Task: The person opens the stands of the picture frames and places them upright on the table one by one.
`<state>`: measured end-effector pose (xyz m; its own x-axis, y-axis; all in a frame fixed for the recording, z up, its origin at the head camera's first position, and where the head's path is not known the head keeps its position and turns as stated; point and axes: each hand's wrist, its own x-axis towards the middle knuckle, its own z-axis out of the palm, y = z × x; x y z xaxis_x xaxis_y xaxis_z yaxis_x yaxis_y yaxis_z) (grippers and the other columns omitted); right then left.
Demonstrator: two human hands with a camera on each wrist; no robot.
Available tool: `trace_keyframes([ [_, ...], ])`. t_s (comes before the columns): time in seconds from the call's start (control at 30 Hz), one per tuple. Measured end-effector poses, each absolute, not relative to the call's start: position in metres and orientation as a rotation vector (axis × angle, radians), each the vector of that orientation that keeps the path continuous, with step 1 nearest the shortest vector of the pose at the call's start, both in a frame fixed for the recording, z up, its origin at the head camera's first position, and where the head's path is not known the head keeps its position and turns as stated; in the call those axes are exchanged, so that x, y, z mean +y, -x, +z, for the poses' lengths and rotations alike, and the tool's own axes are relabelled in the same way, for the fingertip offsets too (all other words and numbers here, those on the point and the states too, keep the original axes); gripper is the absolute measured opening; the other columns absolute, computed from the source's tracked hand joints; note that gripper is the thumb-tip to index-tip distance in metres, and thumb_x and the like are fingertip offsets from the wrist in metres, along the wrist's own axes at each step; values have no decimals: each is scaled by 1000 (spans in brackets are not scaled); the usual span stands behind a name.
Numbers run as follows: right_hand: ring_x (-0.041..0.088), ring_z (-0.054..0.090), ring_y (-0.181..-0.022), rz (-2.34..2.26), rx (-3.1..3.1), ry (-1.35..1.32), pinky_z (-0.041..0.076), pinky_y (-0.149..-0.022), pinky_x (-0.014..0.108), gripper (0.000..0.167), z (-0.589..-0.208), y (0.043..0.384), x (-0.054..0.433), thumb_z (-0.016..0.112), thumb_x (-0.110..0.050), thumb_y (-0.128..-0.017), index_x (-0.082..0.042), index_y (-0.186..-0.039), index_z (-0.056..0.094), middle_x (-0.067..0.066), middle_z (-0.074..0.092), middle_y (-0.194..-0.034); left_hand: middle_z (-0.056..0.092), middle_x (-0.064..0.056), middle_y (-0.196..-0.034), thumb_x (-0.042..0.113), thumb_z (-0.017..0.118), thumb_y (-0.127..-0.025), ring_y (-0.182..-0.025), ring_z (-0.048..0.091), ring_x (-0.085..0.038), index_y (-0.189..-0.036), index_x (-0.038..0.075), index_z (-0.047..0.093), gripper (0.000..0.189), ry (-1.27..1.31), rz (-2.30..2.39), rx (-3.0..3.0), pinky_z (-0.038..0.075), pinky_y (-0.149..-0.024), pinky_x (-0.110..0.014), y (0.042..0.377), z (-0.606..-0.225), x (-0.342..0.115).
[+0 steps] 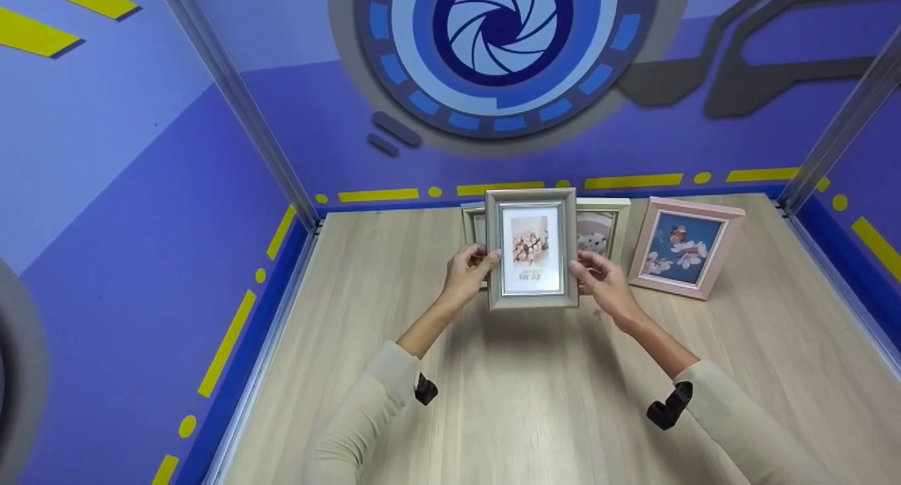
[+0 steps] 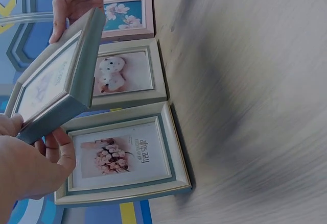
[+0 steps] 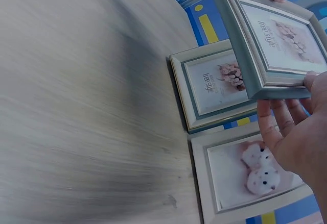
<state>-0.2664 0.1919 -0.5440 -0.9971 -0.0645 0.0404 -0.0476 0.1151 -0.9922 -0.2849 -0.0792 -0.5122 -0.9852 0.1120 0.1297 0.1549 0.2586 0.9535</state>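
Both hands hold a grey-green picture frame [image 1: 497, 288] upright by its two sides, raised above the table. My left hand [image 1: 466, 277] pinches its left edge, thumb on the front and fingers behind. On the opposite edge my right hand [image 1: 607, 288] grips the same way. The held frame shows a bouquet picture with lettering. Behind it in the head view, and mostly hidden there, stands a similar bouquet picture frame [image 2: 120, 157]. Beside that stands a cream picture frame [image 3: 255, 170] with two white toy-like animals. A pink picture frame [image 1: 718, 260] with a bird and blossoms is at the right.
The standing frames form a row at the back of the wood-grain table [image 1: 521, 400]. A blue-purple decorated wall [image 1: 295, 119] rises right behind them. Side panels with metal corner posts [image 1: 239, 105] bound the table left and right.
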Motion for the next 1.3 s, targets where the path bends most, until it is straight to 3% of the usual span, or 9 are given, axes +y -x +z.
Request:
trace_keyframes([
  [0.33,2,64,-95,-2114,2217,62,60,-81,23,49,-558,266,189,53,-23,-107,6,-146,48,-1,64,-117,64,-2,-85,22,78,-91,-75,56,-6,-104,-1,73,27,236,-1848,-2422,53,-62,-19,277,-504,-71],
  [0.8,1,67,-94,-2219,1945,-15,60,-85,24,56,-573,264,183,48,-20,-109,12,-153,33,-11,70,-102,67,-14,-106,21,77,-91,-84,59,-8,-114,0,72,32,475,-1711,-2414,51,-69,-17,260,-484,-53],
  [1.1,2,63,-104,-2289,1683,-19,57,-87,26,59,-578,264,174,40,-23,-111,6,-159,22,-14,67,-112,66,-15,-108,19,80,-88,-81,60,-7,-120,-3,70,40,452,-1737,-2391,54,-68,-18,252,-477,-41],
  [1.3,2,60,-110,-2296,1604,12,55,-92,27,58,-579,262,170,41,-24,-111,1,-160,22,-15,66,-117,65,-16,-110,17,83,-85,-81,59,-7,-127,-6,66,51,444,-1788,-2372,57,-70,-23,250,-473,-34],
])
